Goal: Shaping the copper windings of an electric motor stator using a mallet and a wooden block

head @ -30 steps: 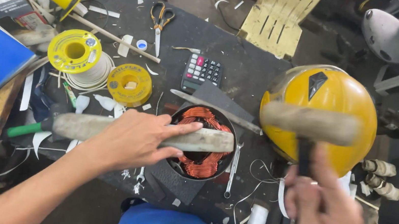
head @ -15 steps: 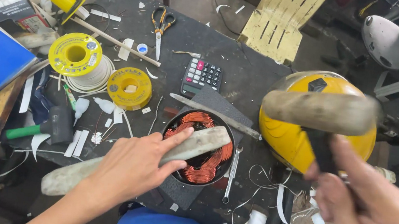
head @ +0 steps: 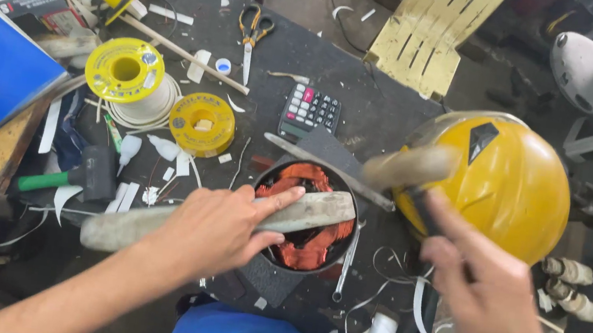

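**A:** Status on the hands?

**B:** My left hand (head: 215,232) is gripping a long pale wooden bar (head: 228,220), fingers wrapped over it, index finger lying along the top. The bar is lying tilted across the motor stator (head: 305,217), far end resting on the copper windings.

**A:** And the right?

**B:** My right hand (head: 482,290) is closing around a dark handle, holding a mallet (head: 409,168) with a pale head. The head is blurring, hanging just above the stator's far rim and beside the yellow helmet (head: 508,183).

**A:** Where's the stator sitting?

**B:** On the dark tabletop (head: 366,99), right in front of me, between both hands. A long metal strip (head: 327,169) is lying along its far edge.

**A:** Anything else close by?

**B:** A calculator (head: 310,112) just behind it, scissors (head: 252,31) further back. Two yellow spools (head: 161,91) are sitting to the left, a small green-handled hammer (head: 78,176) near my left forearm.
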